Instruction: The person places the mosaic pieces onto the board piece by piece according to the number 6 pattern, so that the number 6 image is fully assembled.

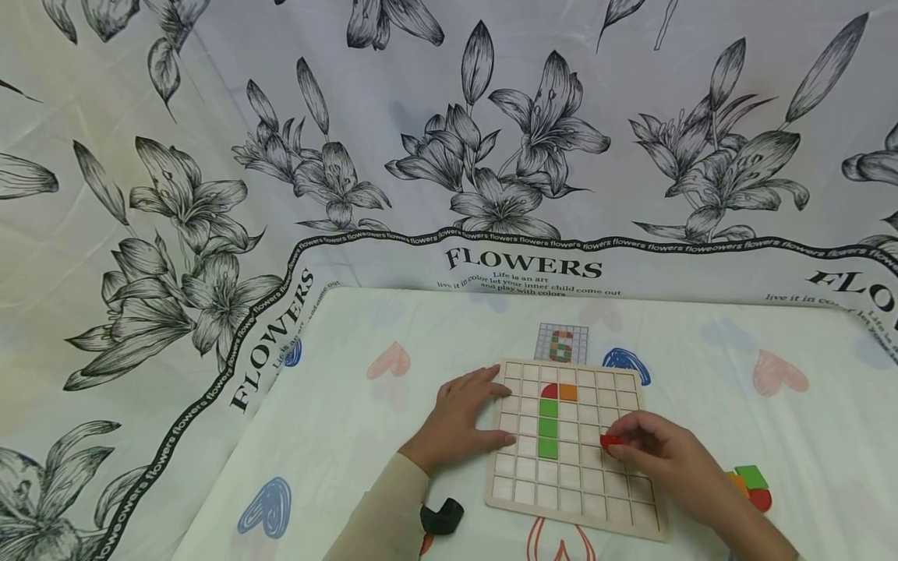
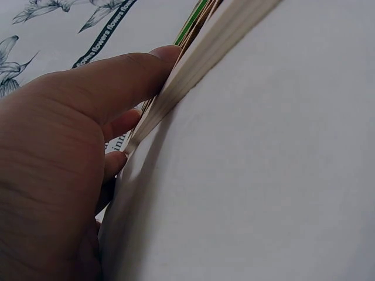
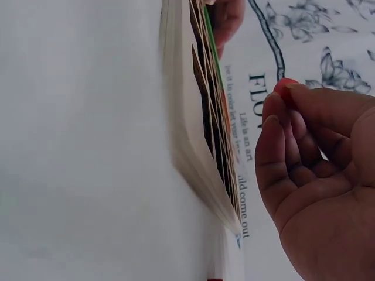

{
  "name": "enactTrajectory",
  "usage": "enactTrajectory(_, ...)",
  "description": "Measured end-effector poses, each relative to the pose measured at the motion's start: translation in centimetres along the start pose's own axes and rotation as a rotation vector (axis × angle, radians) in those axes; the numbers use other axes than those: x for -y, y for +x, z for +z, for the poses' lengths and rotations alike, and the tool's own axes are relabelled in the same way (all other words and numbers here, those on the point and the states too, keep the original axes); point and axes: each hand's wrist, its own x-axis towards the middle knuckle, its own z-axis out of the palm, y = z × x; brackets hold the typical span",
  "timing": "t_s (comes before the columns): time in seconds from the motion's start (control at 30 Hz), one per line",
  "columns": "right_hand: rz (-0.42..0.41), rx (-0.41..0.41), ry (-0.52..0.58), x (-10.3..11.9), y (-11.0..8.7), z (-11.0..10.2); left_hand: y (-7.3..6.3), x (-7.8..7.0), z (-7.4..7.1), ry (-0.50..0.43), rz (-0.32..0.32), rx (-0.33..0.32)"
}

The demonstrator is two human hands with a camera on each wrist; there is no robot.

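Observation:
A wooden grid board (image 1: 519, 491) lies on the table. In its cells sit a red rounded piece (image 1: 549, 391), an orange square (image 1: 568, 393) to its right, and a column of green squares (image 1: 548, 428) below the red one. My left hand (image 1: 459, 417) rests along the board's left edge, its thumb (image 2: 126, 79) against the side in the left wrist view and the fingers spread. Over the board's right half, my right hand (image 1: 662, 452) pinches a small red piece (image 1: 612, 441) between thumb and fingertips. The right wrist view shows this red piece (image 3: 285, 91) held above the board's surface.
Behind the board lies a pattern card (image 1: 562, 343) with a coloured figure on a grid. Loose green, orange and red pieces (image 1: 751, 477) are at the right, beyond my right wrist. A black object (image 1: 443, 517) lies beside my left sleeve. A flowered cloth hangs behind the table.

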Motion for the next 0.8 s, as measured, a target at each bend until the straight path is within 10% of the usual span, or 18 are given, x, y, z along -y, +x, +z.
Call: enactTrajectory(0.8, -0.077, 0.188, 0.001, 2.0, 1.7, 3.6, 0.0, 0.1, 0.1, -0.001, -0.015, 0.006)
